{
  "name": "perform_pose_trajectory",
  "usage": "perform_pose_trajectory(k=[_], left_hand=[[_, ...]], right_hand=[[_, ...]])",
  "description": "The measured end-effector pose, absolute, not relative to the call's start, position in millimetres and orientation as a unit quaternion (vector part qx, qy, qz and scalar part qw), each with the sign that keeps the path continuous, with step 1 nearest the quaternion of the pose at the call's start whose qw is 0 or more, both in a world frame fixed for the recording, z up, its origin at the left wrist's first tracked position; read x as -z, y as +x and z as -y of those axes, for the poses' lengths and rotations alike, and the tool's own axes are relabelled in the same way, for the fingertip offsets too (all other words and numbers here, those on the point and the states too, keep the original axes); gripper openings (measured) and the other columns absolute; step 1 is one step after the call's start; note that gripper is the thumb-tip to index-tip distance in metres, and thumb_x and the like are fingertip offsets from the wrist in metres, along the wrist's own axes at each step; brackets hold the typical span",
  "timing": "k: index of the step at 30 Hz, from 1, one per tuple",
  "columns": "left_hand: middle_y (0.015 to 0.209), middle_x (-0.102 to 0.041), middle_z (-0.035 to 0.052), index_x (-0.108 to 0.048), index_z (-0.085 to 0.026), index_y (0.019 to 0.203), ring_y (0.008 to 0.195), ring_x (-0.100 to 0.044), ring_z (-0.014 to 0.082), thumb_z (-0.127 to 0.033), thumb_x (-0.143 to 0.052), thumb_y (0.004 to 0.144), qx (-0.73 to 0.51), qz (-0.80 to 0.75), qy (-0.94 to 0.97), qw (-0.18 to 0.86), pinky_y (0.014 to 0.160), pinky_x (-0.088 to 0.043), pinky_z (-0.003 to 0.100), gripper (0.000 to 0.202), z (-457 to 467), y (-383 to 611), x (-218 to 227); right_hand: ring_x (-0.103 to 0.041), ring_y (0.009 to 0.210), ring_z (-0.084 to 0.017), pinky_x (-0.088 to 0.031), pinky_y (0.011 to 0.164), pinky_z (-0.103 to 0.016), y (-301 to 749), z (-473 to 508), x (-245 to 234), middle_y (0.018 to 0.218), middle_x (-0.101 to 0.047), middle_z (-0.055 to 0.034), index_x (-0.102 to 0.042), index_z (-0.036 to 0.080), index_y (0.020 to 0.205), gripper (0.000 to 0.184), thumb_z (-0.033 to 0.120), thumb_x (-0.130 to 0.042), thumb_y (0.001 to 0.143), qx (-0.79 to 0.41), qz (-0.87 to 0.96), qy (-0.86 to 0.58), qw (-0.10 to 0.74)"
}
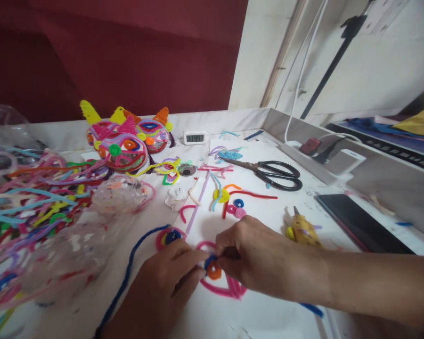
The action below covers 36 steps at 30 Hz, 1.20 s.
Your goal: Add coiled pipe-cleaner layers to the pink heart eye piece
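My left hand (171, 278) and my right hand (252, 256) meet low in the middle of the table, fingertips pinched on a blue pipe cleaner (208, 263). It curves round an orange pipe-cleaner coil (216, 274) with a small white bead. Around both lies a pink pipe-cleaner outline (217, 291) on white paper, partly hidden by my fingers. Just beyond my left hand is a pink and blue coiled piece (170, 236), and a long dark blue pipe cleaner (130, 263) trails beside it. Past my right hand lie small blue (238, 203) and pink coils (239, 213).
Black-handled scissors (277, 175), a yellow glue gun (304, 230) and a phone (362, 223) lie to the right. Loose pipe cleaners (31, 202) and plastic bags crowd the left. Decorated masks (123, 151) and a digital clock (194, 137) stand at the back. A power strip (311, 162) runs along the right wall.
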State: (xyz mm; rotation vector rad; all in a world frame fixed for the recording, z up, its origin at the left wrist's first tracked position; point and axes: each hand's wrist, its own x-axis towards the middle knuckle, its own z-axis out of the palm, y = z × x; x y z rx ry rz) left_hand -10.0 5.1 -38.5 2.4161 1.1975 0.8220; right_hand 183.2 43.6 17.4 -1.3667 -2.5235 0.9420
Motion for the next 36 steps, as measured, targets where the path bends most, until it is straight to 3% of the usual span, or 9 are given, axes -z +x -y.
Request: perform_pose_trajectory(k=[8, 18, 23, 28, 36], left_hand=[[0.093, -0.062, -0.0011, -0.056, -0.025, 0.107, 0.080, -0.063, 0.0096, -0.011, -0.049, 0.088, -0.285, -0.416, 0.852, 0.141, 0.068, -0.049, 0.019, 0.025, -4.3, -10.2, 43.5], [0.085, -0.059, 0.0010, -0.061, -0.024, 0.097, 0.071, -0.062, 0.0122, -0.016, -0.044, 0.090, -0.258, -0.429, 0.850, 0.164, 0.066, -0.052, 0.024, 0.021, -1.5, -8.8, 43.8], [0.085, -0.061, 0.0011, -0.063, -0.024, 0.095, 0.069, -0.061, 0.0113, -0.016, -0.044, 0.089, -0.260, -0.442, 0.841, 0.171, 0.068, -0.053, 0.021, 0.022, -0.9, -7.7, 39.8], [0.084, -0.062, 0.0006, -0.064, -0.025, 0.095, 0.069, -0.061, 0.0113, -0.017, -0.045, 0.089, -0.256, -0.441, 0.844, 0.166, 0.069, -0.053, 0.020, 0.021, -0.5, -7.6, 38.1], [0.082, -0.060, 0.0009, -0.063, -0.025, 0.102, 0.065, -0.060, 0.0103, -0.019, -0.043, 0.090, -0.251, -0.427, 0.855, 0.152, 0.063, -0.053, 0.018, 0.024, -0.4, -8.5, 40.2]], right_hand=[[-0.038, 0.041, -0.005, -0.026, 0.041, -0.017, 177.1, -40.0, -21.0, 0.047, -0.053, 0.0037, -0.066, 0.016, 0.063, 0.015, 0.008, -0.063, 0.075, -0.282, 0.840, -0.462, 0.025], [-0.051, 0.055, -0.012, -0.032, 0.050, -0.022, 177.8, -31.9, -22.7, 0.063, -0.064, -0.0036, -0.065, 0.017, 0.070, 0.014, 0.016, -0.059, 0.082, -0.218, 0.865, -0.449, -0.048], [-0.054, 0.056, -0.013, -0.030, 0.050, -0.022, 186.8, -28.5, -20.1, 0.065, -0.063, -0.0005, -0.061, 0.020, 0.074, 0.010, 0.017, -0.057, 0.082, -0.237, 0.869, -0.435, 0.005], [-0.047, 0.047, -0.010, -0.022, 0.045, -0.022, 194.1, -25.3, -19.8, 0.058, -0.059, 0.0033, -0.057, 0.021, 0.070, 0.009, 0.014, -0.059, 0.076, -0.223, 0.861, -0.456, 0.033], [-0.051, 0.053, -0.009, -0.029, 0.049, -0.020, 193.4, -25.4, -17.9, 0.061, -0.060, 0.0025, -0.058, 0.019, 0.068, 0.014, 0.008, -0.057, 0.077, -0.259, 0.854, -0.449, 0.034]])
